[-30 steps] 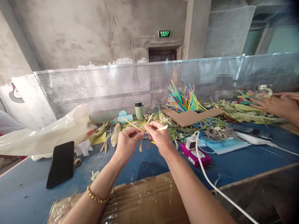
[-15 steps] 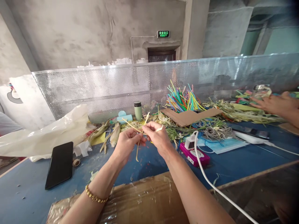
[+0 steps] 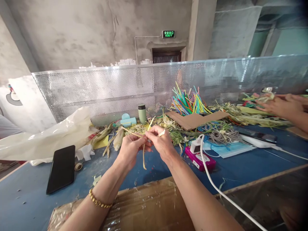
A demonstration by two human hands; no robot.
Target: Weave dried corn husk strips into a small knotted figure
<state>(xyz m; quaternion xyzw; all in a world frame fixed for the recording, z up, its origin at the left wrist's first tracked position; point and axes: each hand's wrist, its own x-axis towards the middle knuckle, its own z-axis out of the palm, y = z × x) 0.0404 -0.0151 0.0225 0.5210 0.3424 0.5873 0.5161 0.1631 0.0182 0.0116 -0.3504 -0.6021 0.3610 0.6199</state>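
Note:
My left hand [image 3: 129, 150] and my right hand [image 3: 160, 141] meet above the blue table [image 3: 29, 199], both pinched on thin pale-yellow husk strips [image 3: 143, 155]. One strip hangs down between the hands, others stick out to the upper left and upper right. A gold bracelet sits on my left wrist. Just behind the hands lies a heap of corn husks and green strips [image 3: 173, 130].
A black phone [image 3: 61, 168] and a plastic bag [image 3: 48, 138] lie at left. A pink power bank [image 3: 199, 158] with a white cable [image 3: 216, 189], a green bottle [image 3: 142, 114], coloured strips [image 3: 187, 102], cardboard [image 3: 149, 205] near me. Another person's hands [image 3: 279, 106] work at far right. A perforated metal screen [image 3: 96, 93] backs the table.
My hands have shifted slightly left and closer together, and the hanging strip has swung a little. The other person's hands at right have moved up toward a small object.

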